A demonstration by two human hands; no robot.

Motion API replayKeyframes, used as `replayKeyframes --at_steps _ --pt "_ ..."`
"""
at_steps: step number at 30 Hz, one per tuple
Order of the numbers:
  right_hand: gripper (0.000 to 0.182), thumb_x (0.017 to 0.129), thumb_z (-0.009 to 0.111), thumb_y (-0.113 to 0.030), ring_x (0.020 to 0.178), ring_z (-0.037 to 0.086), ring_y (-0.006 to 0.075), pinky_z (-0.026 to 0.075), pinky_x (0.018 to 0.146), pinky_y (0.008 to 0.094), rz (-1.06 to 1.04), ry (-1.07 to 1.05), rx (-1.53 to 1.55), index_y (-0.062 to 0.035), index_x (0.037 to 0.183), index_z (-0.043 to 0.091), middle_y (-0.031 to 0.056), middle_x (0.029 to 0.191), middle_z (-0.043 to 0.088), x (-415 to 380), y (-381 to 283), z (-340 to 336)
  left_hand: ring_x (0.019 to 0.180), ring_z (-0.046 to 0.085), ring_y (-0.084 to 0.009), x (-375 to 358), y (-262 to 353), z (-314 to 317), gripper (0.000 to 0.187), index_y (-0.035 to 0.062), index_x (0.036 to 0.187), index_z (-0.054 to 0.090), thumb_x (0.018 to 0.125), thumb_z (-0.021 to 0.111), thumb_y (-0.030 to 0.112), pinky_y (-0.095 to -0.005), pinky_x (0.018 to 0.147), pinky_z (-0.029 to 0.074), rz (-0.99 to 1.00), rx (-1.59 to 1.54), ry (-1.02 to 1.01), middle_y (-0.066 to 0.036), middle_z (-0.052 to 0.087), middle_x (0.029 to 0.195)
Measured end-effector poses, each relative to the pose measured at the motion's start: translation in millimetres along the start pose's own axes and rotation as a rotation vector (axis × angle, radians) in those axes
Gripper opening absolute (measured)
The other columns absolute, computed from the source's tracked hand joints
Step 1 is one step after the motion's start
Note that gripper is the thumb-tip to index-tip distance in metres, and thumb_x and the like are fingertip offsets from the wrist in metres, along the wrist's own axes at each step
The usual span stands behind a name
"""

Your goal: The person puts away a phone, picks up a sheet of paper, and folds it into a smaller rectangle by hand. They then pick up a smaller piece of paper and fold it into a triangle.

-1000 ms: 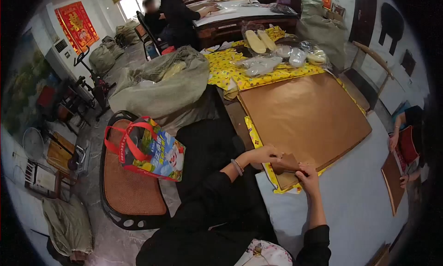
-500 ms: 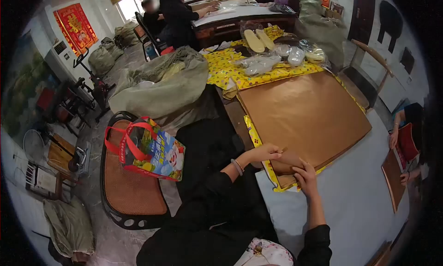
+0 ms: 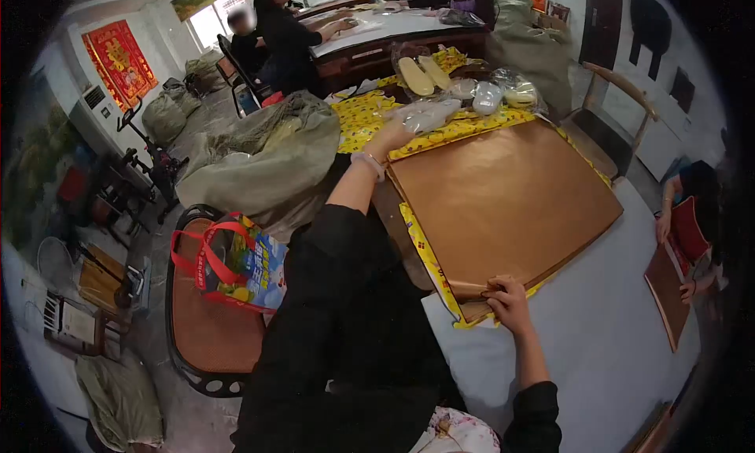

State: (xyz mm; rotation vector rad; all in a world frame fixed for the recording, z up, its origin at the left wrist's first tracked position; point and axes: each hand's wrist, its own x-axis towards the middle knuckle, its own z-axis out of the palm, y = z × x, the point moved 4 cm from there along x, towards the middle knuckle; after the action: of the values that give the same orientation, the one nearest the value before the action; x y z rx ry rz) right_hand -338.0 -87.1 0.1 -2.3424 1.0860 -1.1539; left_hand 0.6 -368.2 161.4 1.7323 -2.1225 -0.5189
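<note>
A stack of brown paper sheets lies on yellow patterned material on the table. Near its front corner, my right hand pinches the edge of the top paper, which is curled up there. My left hand reaches to the far left corner of the stack, beside a clear plastic-wrapped item. Its fingers are partly hidden, and whether they hold anything is unclear. Pale yellow insoles in clear plastic lie just beyond.
A colourful bag with red handles rests on a woven chair seat at left. Behind it bulges a large grey-green sack. At right, a co-worker's hands hold a brown board. Other people are around the far table.
My left hand has moved from the near corner of the paper up to the far left corner. My right hand stays at the near corner, its fingers now closed on the paper. The view has shifted slightly.
</note>
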Motion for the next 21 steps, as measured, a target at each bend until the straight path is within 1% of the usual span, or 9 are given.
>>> replayKeyframes --at_steps 2,5,6,10,12,13,15,18,21 --pt "0.014 0.069 0.071 -0.009 0.100 0.056 0.0302 0.042 0.085 0.0422 -0.006 -0.004 0.031 -0.0044 0.081 0.065 0.0093 0.107 0.061 0.9 4.0 1.3 0.098 0.060 -0.0405 6.9 -16.7 -25.5 0.094 -0.0076 0.143 0.007 0.080 0.064 0.032 -0.0471 0.084 0.048 -0.149 0.159 0.293 -0.029 0.060 0.109" --pt "0.013 0.069 0.071 -0.009 0.101 0.056 0.0299 0.043 0.085 0.0422 -0.013 -0.014 0.035 -0.0044 0.080 0.065 0.0093 0.107 0.061 2.6 -1.3 -1.8 0.100 0.060 -0.0396 -1.2 -15.8 -50.2 0.099 -0.0068 0.144 0.000 0.081 0.063 0.036 -0.0459 0.084 0.048 -0.219 0.152 0.235 -0.029 0.061 0.108" --pt "0.013 0.069 0.071 -0.009 0.101 0.056 0.0299 0.043 0.085 0.0422 -0.017 -0.017 0.007 -0.0045 0.080 0.065 0.0093 0.107 0.061 2.8 -3.5 -2.6 0.102 0.060 -0.0391 -0.4 -15.3 -54.5 0.099 -0.0058 0.144 0.001 0.082 0.062 0.041 -0.0473 0.086 0.047 -0.228 0.253 0.203 -0.027 0.061 0.110" --pt "0.014 0.070 0.071 -0.010 0.101 0.057 0.0293 0.043 0.085 0.0421 -0.010 -0.003 0.087 -0.0052 0.082 0.067 0.0090 0.107 0.061 1.1 2.9 2.3 0.101 0.061 -0.0374 -3.1 -23.6 -58.6 0.096 -0.0035 0.146 0.005 0.082 0.061 0.043 -0.0498 0.085 0.047 -0.275 0.247 0.184 -0.026 0.062 0.110" --pt "0.015 0.070 0.072 -0.010 0.101 0.057 0.0291 0.043 0.086 0.0422 -0.012 0.004 0.071 -0.0058 0.084 0.068 0.0090 0.105 0.062 1.4 1.1 -0.2 0.098 0.062 -0.0362 -2.2 -19.4 -61.5 0.093 0.0024 0.148 0.009 0.082 0.061 0.043 -0.0519 0.084 0.046 -0.255 0.734 0.296 -0.024 0.063 0.108" --pt "0.015 0.070 0.072 -0.010 0.101 0.057 0.0291 0.043 0.086 0.0422 -0.009 0.006 0.070 -0.0058 0.084 0.068 0.0090 0.105 0.062 1.8 -0.9 -1.3 0.098 0.062 -0.0362 -1.6 -20.7 -61.8 0.093 0.0024 0.148 0.009 0.082 0.061 0.043 -0.0519 0.084 0.046 -0.251 0.734 0.294 -0.024 0.063 0.108" --pt "0.017 0.070 0.073 -0.011 0.100 0.058 0.0288 0.043 0.087 0.0428 -0.018 -0.002 0.015 -0.0065 0.086 0.068 0.0089 0.104 0.062 3.7 -4.2 -3.2 0.067 0.061 -0.0306 -6.3 -12.5 -72.3 0.082 0.0035 0.149 0.009 0.087 0.058 0.026 -0.0437 0.062 0.050 -0.175 0.643 0.417 -0.016 0.066 0.077" --pt "0.017 0.070 0.072 -0.011 0.101 0.057 0.0285 0.043 0.086 0.0429 -0.024 0.001 0.012 -0.0074 0.086 0.068 0.0084 0.106 0.062 0.6 0.7 -0.3 0.067 0.062 -0.0302 -13.8 0.8 -87.6 0.080 0.0044 0.149 0.009 0.087 0.056 0.023 -0.0449 0.059 0.050 -0.312 0.452 0.408 -0.016 0.066 0.081" --pt "0.017 0.070 0.072 -0.011 0.101 0.057 0.0282 0.043 0.086 0.0425 -0.002 -0.018 0.138 -0.0084 0.087 0.068 0.0077 0.107 0.061 2.2 5.9 1.2 0.069 0.063 -0.0304 -4.6 -5.7 -105.6 0.078 0.0055 0.149 0.010 0.086 0.054 0.017 -0.0446 0.059 0.050 -0.340 0.460 0.442 -0.017 0.066 0.086"
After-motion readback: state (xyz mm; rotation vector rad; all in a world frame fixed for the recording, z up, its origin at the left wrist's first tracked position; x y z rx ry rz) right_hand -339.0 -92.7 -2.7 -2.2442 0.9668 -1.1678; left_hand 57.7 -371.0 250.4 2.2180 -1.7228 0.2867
